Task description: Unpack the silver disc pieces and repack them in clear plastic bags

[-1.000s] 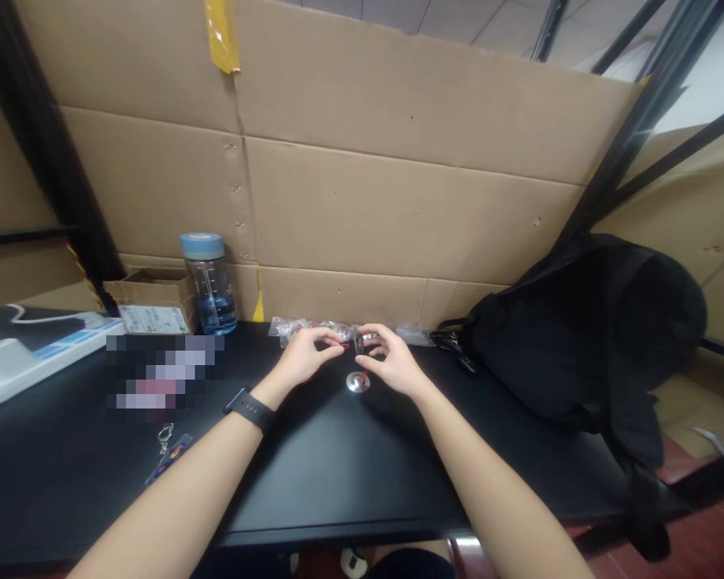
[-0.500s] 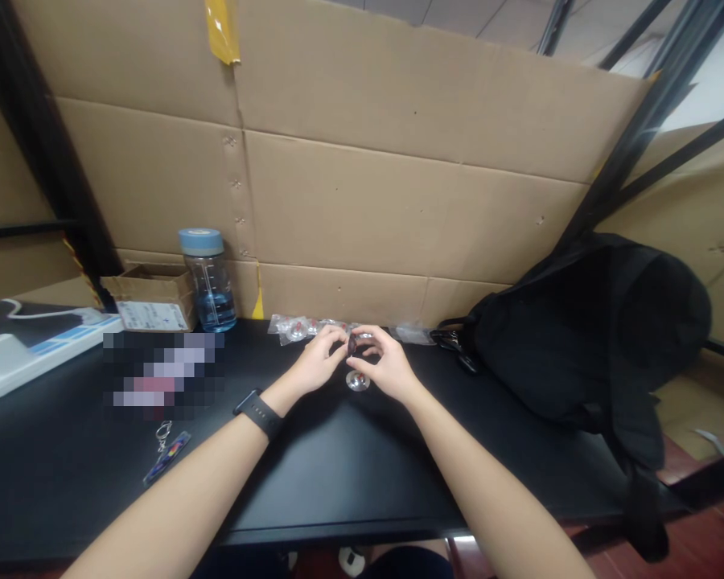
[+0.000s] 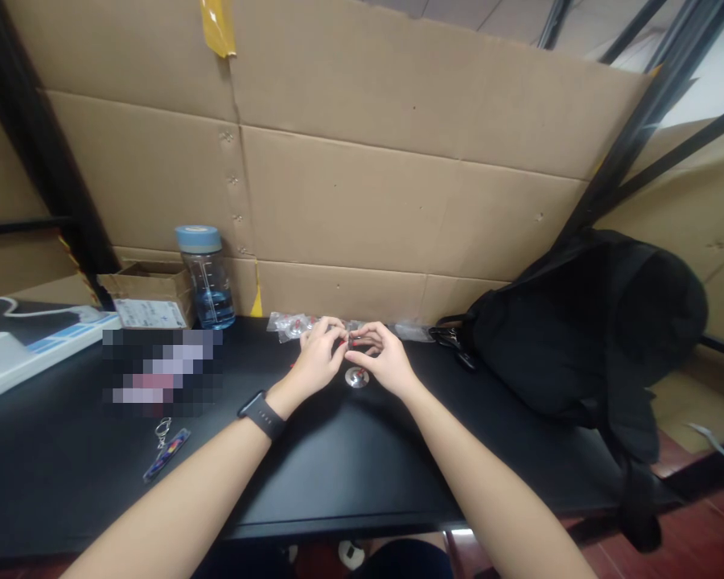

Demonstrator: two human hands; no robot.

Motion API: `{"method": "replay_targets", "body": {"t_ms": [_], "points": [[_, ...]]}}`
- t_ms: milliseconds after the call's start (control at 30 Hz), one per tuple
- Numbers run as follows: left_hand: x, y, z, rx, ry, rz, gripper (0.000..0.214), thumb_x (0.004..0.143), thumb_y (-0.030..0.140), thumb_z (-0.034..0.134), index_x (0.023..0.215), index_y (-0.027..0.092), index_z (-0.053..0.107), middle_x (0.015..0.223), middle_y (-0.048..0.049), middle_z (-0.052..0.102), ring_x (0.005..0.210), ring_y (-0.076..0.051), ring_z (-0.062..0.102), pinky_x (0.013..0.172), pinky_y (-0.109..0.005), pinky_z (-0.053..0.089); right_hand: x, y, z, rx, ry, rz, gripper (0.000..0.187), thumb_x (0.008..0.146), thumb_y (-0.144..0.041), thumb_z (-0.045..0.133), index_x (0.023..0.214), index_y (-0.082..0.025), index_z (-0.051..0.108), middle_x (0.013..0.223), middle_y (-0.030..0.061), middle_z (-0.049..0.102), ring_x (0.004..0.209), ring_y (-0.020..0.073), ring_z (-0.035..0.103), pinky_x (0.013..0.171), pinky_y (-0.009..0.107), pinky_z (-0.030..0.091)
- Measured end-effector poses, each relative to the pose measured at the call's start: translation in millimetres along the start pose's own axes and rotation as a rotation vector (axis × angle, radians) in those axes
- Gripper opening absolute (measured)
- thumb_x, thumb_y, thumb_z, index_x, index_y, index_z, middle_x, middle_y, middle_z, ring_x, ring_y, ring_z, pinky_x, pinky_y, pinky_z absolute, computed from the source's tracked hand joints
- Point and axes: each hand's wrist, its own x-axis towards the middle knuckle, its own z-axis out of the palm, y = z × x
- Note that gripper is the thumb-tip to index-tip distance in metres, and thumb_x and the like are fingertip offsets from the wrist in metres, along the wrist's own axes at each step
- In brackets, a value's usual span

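Above the middle of the black table (image 3: 338,466), my left hand (image 3: 324,354) and my right hand (image 3: 383,358) meet fingertip to fingertip. Between them is a small finger cymbal (image 3: 351,342), seen nearly edge-on and partly hidden by the fingers. My right thumb and fingers hold its rim. My left fingertips pinch at its red cord on the other side. A second finger cymbal (image 3: 356,377), silver with a domed middle and a bit of red cord, lies on the table just below my right hand. A black watch is on my left wrist.
Clear plastic bags (image 3: 290,325) with similar silver discs lie behind my hands. A water bottle (image 3: 208,281), a cardboard box (image 3: 150,297), a power strip (image 3: 42,358) and a keychain (image 3: 166,455) are at left. A black backpack (image 3: 585,330) stands at right, before a cardboard wall (image 3: 392,209).
My left hand has turned slightly, its fingers now closer in against the cymbal, and red cord shows there. The cymbal on the table has not visibly moved.
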Motion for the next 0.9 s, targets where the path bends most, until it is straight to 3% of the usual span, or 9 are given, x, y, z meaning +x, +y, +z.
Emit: {"method": "replay_targets", "body": {"t_ms": [100, 167, 267, 400, 500, 633, 800, 900], "points": [[-0.1, 1.6, 0.1, 0.01, 0.022, -0.007, 0.008, 0.093, 0.023, 0.054, 0.094, 0.021, 0.062, 0.116, -0.0073, 0.057, 0.118, -0.026, 0.053, 0.099, -0.046, 0.037, 1.2, 3.7, -0.2, 0.036, -0.015, 0.028, 0.035, 0.079, -0.045, 0.075, 0.1, -0.023, 0.057, 0.103, 0.0053, 0.072, 0.095, 0.0206, 0.07, 0.068, 0.026, 0.05], [0.1, 1.5, 0.3, 0.027, 0.043, -0.011, 0.01, 0.093, 0.026, 0.055, 0.093, 0.022, 0.064, 0.117, -0.007, 0.057, 0.118, -0.026, 0.053, 0.101, -0.047, 0.035, 2.2, 6.7, -1.6, 0.017, -0.034, 0.041, 0.03, 0.09, -0.051, 0.06, 0.097, -0.022, 0.061, 0.098, 0.0048, 0.071, 0.093, 0.0195, 0.068, 0.071, 0.027, 0.05], [0.1, -0.3, 0.8, 0.049, 0.071, -0.015, 0.01, 0.093, 0.026, 0.057, 0.092, 0.022, 0.066, 0.118, -0.0074, 0.057, 0.118, -0.027, 0.052, 0.102, -0.047, 0.033, 3.1, 10.2, -4.4, -0.063, -0.069, 0.046, 0.04, 0.098, -0.053, 0.043, 0.093, -0.02, 0.066, 0.097, 0.005, 0.069, 0.092, 0.019, 0.065, 0.074, 0.029, 0.05], [-0.9, -1.2, 1.3, 0.036, 0.043, 0.006, 0.01, 0.092, 0.026, 0.058, 0.089, 0.022, 0.067, 0.115, -0.0071, 0.059, 0.117, -0.026, 0.052, 0.1, -0.046, 0.034, 2.5, 9.1, -5.9, -0.165, -0.09, -0.025, 0.031, 0.096, -0.046, 0.051, 0.091, -0.02, 0.066, 0.094, 0.0035, 0.068, 0.089, 0.0178, 0.062, 0.082, 0.031, 0.049], [-0.9, 1.9, 0.5, 0.002, 0.031, 0.011, 0.013, 0.094, 0.026, 0.055, 0.087, 0.022, 0.066, 0.112, -0.0062, 0.06, 0.114, -0.025, 0.053, 0.099, -0.044, 0.035, 2.0, 6.3, -5.2, -0.205, -0.083, -0.081, 0.027, 0.095, -0.042, 0.054, 0.085, -0.019, 0.066, 0.104, 0.0061, 0.066, 0.098, 0.0191, 0.061, 0.084, 0.031, 0.05], [0.1, 7.3, -3.7, -0.082, 0.083, -0.022, 0.022, 0.1, 0.029, 0.043, 0.101, 0.024, 0.064, 0.112, -0.0061, 0.061, 0.112, -0.023, 0.054, 0.1, -0.042, 0.037, 1.7, 6.4, -4.7, -0.263, -0.062, -0.087, 0.026, 0.094, -0.039, 0.056, 0.081, -0.019, 0.066, 0.112, 0.0087, 0.06, 0.106, 0.0201, 0.06, 0.079, 0.03, 0.052], [-1.5, 2.6, -3.6, 0.01, -0.036, 0.038, 0.013, 0.087, 0.033, 0.063, 0.093, 0.026, 0.072, 0.115, -0.0049, 0.063, 0.116, -0.028, 0.051, 0.103, -0.047, 0.034, 1.3, 10.4, -6.8, -0.314, -0.079, -0.053, 0.023, 0.093, -0.037, 0.058, 0.082, -0.019, 0.069, 0.116, 0.0094, 0.059, 0.114, 0.022, 0.057, 0.081, 0.031, 0.052], [-2.6, -5.1, 0.9, 0.044, -0.091, 0.032, 0.012, 0.085, 0.034, 0.067, 0.088, 0.028, 0.076, 0.115, -0.0049, 0.064, 0.117, -0.03, 0.049, 0.104, -0.051, 0.032, 1.4, 10.2, -7.1, -0.306, -0.084, -0.041, 0.023, 0.093, -0.035, 0.057, 0.08, -0.019, 0.068, 0.119, 0.0095, 0.058, 0.115, 0.0222, 0.056, 0.081, 0.031, 0.051]]}}
